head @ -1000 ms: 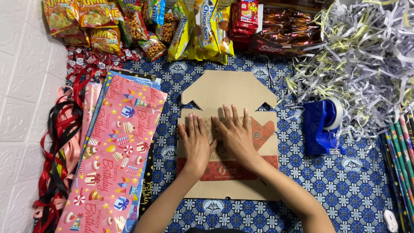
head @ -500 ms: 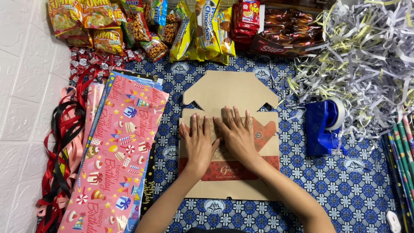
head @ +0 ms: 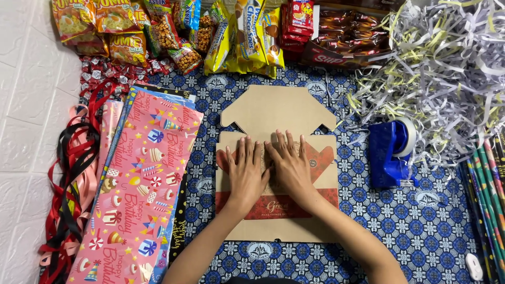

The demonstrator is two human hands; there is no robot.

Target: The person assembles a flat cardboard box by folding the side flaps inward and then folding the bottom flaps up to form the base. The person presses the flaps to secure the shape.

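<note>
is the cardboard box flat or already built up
Flat. The brown cardboard box lies unassembled on the blue patterned cloth, its top flap spread out; the left hand and right hand press palms-down on it.

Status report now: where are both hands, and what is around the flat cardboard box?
Left hand and right hand flat, palms down on flattened cardboard box. Box lies on blue patterned cloth. Pink wrapping paper beside left hand, blue tape dispenser beside right; neither touches box.
</note>
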